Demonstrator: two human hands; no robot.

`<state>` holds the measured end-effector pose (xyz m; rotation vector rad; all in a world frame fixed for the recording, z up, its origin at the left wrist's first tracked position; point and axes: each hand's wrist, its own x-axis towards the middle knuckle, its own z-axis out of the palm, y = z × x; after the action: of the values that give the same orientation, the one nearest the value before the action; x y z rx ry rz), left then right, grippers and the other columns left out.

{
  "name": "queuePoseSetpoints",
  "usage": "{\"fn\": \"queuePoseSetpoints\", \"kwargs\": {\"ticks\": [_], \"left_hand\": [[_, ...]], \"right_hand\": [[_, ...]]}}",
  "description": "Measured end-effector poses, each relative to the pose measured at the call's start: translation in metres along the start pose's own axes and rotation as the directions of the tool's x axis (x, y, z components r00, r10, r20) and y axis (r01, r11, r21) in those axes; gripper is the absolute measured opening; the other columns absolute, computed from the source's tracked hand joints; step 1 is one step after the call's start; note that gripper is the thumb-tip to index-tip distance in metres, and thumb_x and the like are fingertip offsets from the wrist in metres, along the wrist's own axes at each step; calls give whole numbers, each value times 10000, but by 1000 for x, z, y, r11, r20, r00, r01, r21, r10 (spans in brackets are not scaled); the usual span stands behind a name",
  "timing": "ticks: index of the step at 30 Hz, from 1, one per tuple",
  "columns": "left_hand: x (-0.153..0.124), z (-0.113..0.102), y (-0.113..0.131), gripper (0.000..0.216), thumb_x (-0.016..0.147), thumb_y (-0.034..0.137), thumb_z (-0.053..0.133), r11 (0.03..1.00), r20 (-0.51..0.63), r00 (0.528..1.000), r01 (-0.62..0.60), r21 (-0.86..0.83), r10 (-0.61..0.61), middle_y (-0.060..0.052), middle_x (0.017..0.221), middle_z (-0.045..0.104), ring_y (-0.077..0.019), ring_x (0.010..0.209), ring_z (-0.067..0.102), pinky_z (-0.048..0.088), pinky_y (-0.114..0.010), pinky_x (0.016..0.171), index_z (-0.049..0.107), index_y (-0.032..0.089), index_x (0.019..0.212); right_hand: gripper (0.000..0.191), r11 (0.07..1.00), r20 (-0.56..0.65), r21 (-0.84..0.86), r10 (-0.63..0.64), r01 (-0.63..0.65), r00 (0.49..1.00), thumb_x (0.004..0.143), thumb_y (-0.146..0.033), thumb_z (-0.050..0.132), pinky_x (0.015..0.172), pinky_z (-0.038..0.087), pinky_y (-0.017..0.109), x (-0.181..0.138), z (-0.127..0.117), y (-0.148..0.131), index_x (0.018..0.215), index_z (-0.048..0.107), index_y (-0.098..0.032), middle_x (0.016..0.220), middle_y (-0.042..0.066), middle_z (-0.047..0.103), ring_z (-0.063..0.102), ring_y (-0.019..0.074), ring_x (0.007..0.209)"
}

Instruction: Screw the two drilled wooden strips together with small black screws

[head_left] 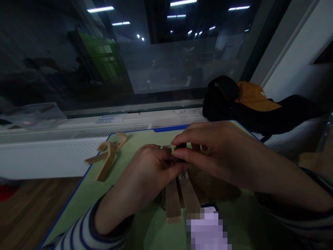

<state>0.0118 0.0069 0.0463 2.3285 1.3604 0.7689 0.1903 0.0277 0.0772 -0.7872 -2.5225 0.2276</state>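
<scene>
My left hand [151,172] curls around the upper ends of narrow wooden strips, its thumb reaching right toward a small metal piece [183,173], perhaps a screw or bolt. One wooden strip [173,201] runs toward me below that hand, and a second wooden strip [190,194] slants beside it with a dark gap between them. Between thumb and fingers, my right hand [215,149] pinches a small dark piece [181,147] just above the metal piece. Its kind is mostly hidden by the fingers.
Joined wooden pieces [109,156] lie at the green table's [140,135] far left. A phone-like object [208,229], partly pixelated, is near the front. Behind stand a white radiator [52,152] and window sill, with a black bag [221,100] and orange cap [255,97].
</scene>
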Motion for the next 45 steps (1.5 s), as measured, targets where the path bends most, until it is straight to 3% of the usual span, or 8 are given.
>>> {"fn": "queuePoseSetpoints", "kwargs": {"ticks": [8,19,26,30,35,42,45], "left_hand": [[0,1,-3,181,801,182,561,999,29,999,-13,-30,13,61,701,730,-124,616,658,441,-201,589,723,257,767],[-1,2,-5,190,820,232,542,997,114,993,21,-80,-12,58,706,718,-116,597,640,437,-189,552,688,222,700],[-1,1,-9,182,822,242,518,999,150,988,31,-39,-25,46,722,713,-123,618,639,435,-182,522,693,205,791],[-4,3,-14,186,810,258,523,998,135,989,52,25,-55,24,732,718,-142,619,644,430,-193,498,690,184,847],[-3,3,-12,183,818,254,520,999,140,989,44,-15,-41,36,712,717,-126,586,638,432,-188,500,696,203,821],[-1,1,-6,154,802,244,566,1000,68,997,20,-24,-18,24,744,730,-146,655,664,466,-222,621,714,228,766],[-2,1,-6,160,801,246,560,999,59,998,38,-13,-37,20,771,734,-150,666,666,470,-222,606,719,229,787]], "right_hand": [[191,998,26,63,5,-6,1000,872,-194,487,631,378,237,1,0,-1,1008,618,-226,889,-52,648,566,93,742],[184,998,36,61,-25,23,999,896,-260,484,648,387,235,-1,0,1,984,639,-217,888,-38,656,576,96,749],[177,998,17,58,-38,37,999,893,-274,494,647,373,231,-1,1,1,966,641,-211,847,-44,642,561,87,729],[176,999,14,43,-23,22,1000,888,-289,502,654,371,235,0,1,1,977,636,-216,861,-45,636,558,90,746],[173,999,10,46,-28,28,1000,886,-294,505,643,369,227,0,2,2,968,634,-212,855,-47,630,554,80,740],[165,999,8,43,-18,18,1000,883,-295,505,632,360,239,-1,0,1,943,636,-215,827,-48,627,547,88,733],[138,997,1,77,-11,11,1000,865,-277,529,611,355,236,-1,0,-1,944,631,-230,801,-64,626,545,81,708]]}}
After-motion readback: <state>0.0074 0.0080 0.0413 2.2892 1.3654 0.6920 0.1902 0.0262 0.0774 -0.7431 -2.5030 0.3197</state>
